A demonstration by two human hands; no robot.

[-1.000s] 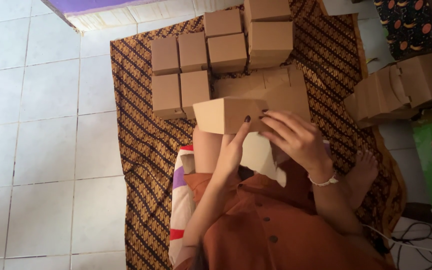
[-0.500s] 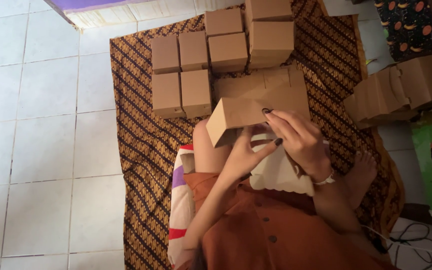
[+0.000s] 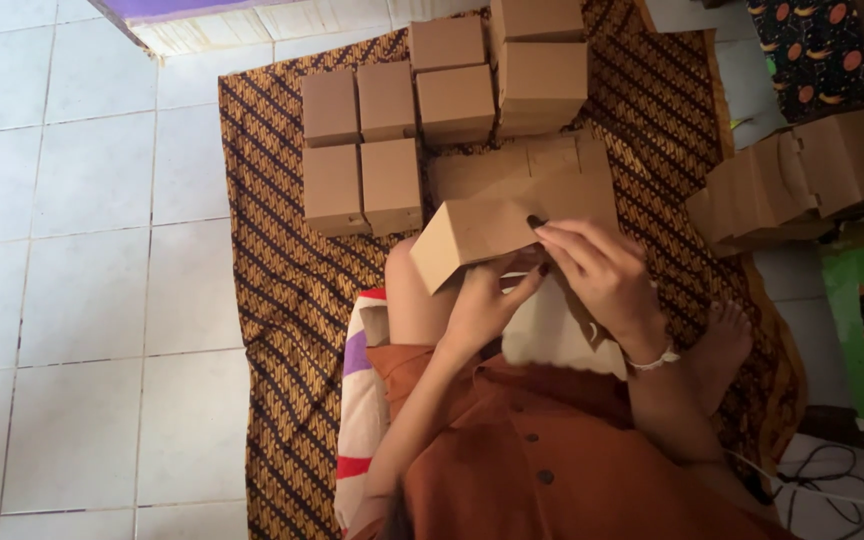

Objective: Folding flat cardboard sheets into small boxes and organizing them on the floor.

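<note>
Cardboard box (image 3: 474, 238) sits tilted above your lap, pinched between both hands: your left hand (image 3: 484, 305) cups its underside, your right hand (image 3: 600, 272) presses fingertips together on its top edge. Beyond, finished boxes (image 3: 362, 150) line the patterned cloth (image 3: 272, 270).

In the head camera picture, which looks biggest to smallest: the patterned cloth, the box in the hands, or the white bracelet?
1. Patterned cloth, by far.
2. Cardboard box held in both hands, though it is nearer the camera.
3. White bracelet.
</note>
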